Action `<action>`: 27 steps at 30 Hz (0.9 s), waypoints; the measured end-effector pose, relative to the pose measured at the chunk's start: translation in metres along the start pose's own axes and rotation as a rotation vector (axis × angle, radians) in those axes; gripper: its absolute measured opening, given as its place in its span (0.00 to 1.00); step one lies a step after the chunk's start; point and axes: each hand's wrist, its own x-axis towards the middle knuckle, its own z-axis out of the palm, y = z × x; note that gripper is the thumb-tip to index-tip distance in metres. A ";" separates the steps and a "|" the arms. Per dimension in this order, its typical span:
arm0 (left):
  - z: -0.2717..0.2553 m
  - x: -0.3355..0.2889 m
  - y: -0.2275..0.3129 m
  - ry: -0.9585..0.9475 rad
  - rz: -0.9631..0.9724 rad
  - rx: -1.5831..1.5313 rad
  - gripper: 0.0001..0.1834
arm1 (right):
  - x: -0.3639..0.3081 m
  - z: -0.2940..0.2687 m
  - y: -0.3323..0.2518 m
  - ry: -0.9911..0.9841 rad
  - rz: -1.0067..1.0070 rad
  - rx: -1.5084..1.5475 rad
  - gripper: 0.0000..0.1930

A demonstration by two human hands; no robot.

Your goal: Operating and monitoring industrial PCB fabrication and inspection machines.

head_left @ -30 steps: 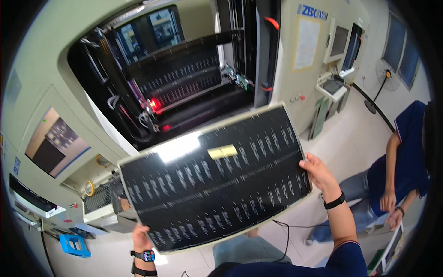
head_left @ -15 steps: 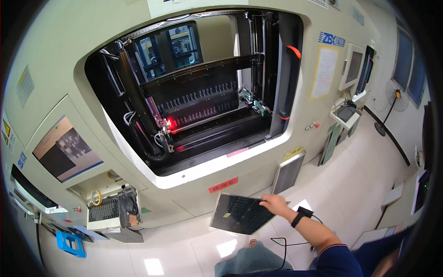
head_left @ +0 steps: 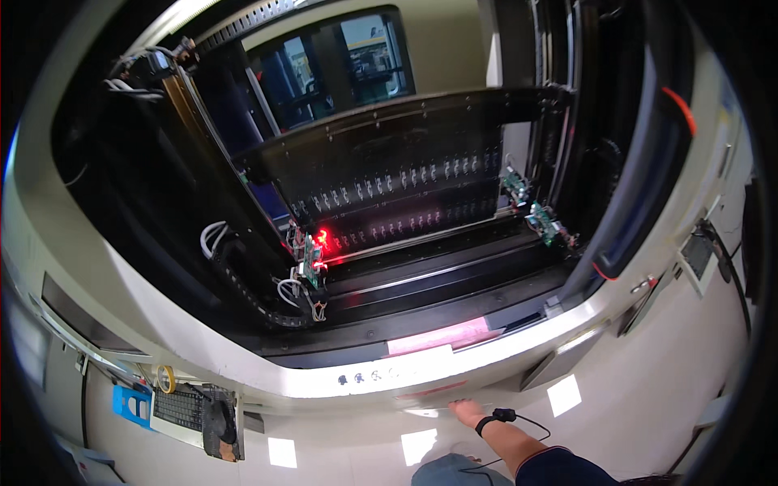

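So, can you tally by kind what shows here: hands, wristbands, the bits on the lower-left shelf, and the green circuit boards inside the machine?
Hand: 1
Black wristband: 1
Keyboard: 1
Yellow tape roll: 1
Blue holder: 1
Green circuit boards: 3, one beside the red light, two at the right
Total: 8

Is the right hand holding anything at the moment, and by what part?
Cannot be told. The right hand reaches toward the machine's front panel, fingers half hidden at its lower edge; no held thing shows. The left hand is out of view.
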 end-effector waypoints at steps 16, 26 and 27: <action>0.113 -0.028 0.005 0.091 -0.089 -0.293 0.23 | 0.011 -0.032 -0.004 0.124 -0.205 -0.024 0.12; 0.160 -0.103 -0.004 0.345 -0.053 -0.129 0.20 | 0.065 0.037 0.022 0.158 -0.083 -0.143 0.14; 0.163 -0.106 -0.017 0.337 -0.033 -0.079 0.20 | 0.064 0.033 0.017 0.182 -0.027 0.062 0.15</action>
